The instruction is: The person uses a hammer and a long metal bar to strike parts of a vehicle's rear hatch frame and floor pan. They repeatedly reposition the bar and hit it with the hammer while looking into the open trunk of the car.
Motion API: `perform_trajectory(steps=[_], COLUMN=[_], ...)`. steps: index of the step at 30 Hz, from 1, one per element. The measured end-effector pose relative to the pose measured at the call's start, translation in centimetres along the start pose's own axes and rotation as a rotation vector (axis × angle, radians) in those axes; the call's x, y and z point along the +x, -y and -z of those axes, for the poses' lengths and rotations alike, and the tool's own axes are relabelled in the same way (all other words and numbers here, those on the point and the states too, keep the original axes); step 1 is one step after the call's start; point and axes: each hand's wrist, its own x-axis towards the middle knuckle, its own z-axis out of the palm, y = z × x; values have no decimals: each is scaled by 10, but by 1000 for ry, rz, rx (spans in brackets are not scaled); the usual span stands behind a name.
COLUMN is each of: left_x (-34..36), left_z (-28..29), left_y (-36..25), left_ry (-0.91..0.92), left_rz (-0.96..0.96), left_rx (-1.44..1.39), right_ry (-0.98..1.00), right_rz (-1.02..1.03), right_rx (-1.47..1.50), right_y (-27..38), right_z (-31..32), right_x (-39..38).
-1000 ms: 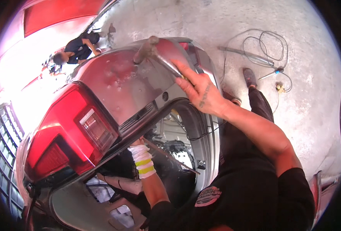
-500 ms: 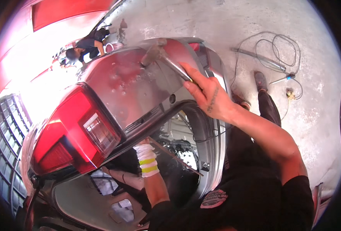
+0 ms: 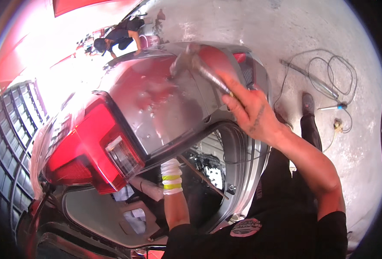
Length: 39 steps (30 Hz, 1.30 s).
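My right hand grips a hammer by its handle; the blurred head is over the dented grey rear panel of a car. My left hand, in a white wristband with yellow stripes, reaches under the panel's lower edge into the open trunk; its fingers are hidden. A thin rod slants across the dark opening beside it. A red tail light sits left of the panel.
Another person crouches beyond the car near a bucket. Coiled hose, a metal bar and an air tool lie on the concrete floor at right. A barred gate stands at far left.
The car, floor items and my hands appear further right in the picture. The hammer stays over the panel, its head more blurred now.
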Motion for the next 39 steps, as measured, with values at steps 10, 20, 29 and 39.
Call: perform_trajectory(steps=[10, 20, 29, 39], left_x=[-16, -18, -15, -14], left_z=[8, 2, -4, 1], left_y=[-5, -11, -13, -8], left_ry=[-62, 8, 88, 156], left_rz=[29, 31, -6, -54], left_rx=[-17, -41, -71, -71], right_ry=[129, 198, 279, 159], right_rz=[222, 211, 351, 354], right_rx=[-47, -155, -310, -296], right_y=[41, 43, 70, 72], right_z=[25, 30, 26, 0], right_x=[58, 73, 10, -2])
